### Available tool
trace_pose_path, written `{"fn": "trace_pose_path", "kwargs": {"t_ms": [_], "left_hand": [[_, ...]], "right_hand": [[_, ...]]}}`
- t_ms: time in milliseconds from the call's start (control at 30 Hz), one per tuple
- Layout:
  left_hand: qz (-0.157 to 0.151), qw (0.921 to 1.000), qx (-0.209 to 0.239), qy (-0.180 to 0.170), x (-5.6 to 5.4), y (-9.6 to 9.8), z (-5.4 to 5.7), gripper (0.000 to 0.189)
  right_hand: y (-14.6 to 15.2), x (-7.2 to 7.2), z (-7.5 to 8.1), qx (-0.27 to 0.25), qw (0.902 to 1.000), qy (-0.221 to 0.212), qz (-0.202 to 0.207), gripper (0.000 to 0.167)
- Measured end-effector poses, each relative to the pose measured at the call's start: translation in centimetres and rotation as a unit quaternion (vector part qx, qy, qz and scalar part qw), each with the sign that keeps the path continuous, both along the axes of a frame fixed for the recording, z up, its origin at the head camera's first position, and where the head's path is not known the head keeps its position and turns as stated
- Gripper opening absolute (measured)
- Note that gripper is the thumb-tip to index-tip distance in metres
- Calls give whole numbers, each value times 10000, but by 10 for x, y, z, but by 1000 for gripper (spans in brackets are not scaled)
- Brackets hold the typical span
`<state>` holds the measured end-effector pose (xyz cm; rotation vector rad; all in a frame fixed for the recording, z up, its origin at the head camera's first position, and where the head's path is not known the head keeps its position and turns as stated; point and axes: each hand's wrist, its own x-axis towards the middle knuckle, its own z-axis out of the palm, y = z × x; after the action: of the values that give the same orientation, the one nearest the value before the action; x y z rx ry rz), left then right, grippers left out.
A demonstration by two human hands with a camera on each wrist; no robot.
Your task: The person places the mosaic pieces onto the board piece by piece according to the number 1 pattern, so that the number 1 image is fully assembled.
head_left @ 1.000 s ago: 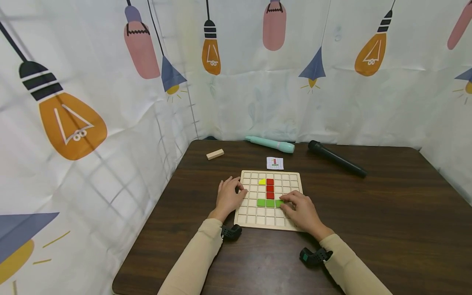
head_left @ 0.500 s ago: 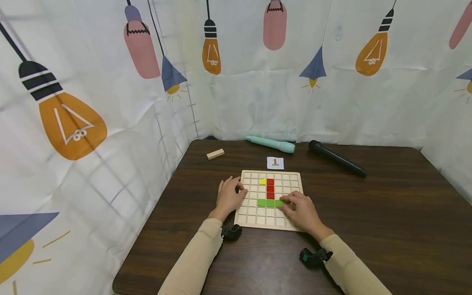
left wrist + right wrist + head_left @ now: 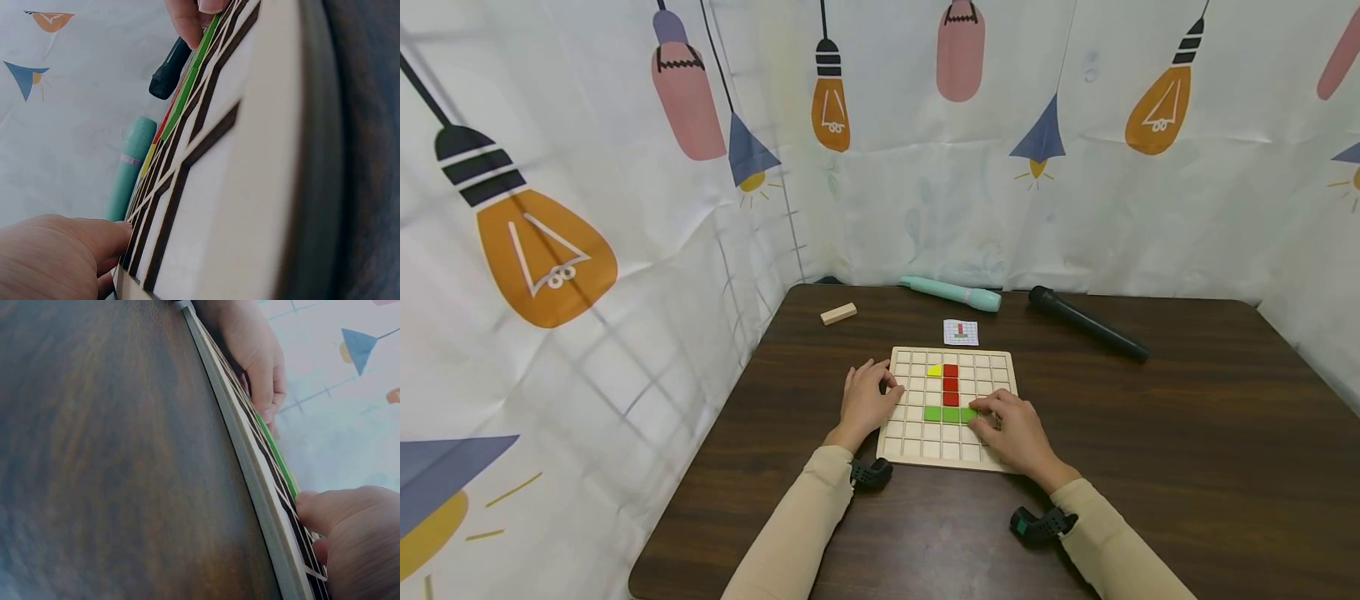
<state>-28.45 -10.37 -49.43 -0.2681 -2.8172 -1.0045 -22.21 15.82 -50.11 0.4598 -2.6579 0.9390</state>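
Observation:
A square wooden grid board (image 3: 917, 451) lies on the table. Set in its cells are a yellow piece (image 3: 935, 371), a column of red tiles (image 3: 951, 385) and a row of green tiles (image 3: 942, 414). My left hand (image 3: 865, 404) grips the board's left edge, its thumb on the grid; its other fingertips are partly hidden. At the right end of the green row, my right hand (image 3: 1018, 433) pinches the last green tile (image 3: 967, 415) between thumb and index finger, covering part of it. The right thumb (image 3: 319, 509) meets the green strip in the right wrist view.
Beyond the board lies a small card (image 3: 961, 332) with a coloured grid pattern. A wooden block (image 3: 838, 314) sits at the back left. A mint-green tube-shaped object (image 3: 951, 293) and a black rod-like object (image 3: 1088, 323) lie near the far edge of the dark table (image 3: 1210, 433).

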Motion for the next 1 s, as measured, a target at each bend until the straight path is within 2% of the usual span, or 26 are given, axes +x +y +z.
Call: {"fn": "trace_pose_path", "kwargs": {"t_ms": [400, 1000], "left_hand": [[-1, 10000, 19, 29, 2, 0, 1, 18], [-26, 10000, 36, 1, 3, 0, 2, 18]], "right_hand": [[0, -1, -1, -91, 9998, 160, 32, 20], [0, 1, 0, -129, 9999, 98, -6, 19]]}}
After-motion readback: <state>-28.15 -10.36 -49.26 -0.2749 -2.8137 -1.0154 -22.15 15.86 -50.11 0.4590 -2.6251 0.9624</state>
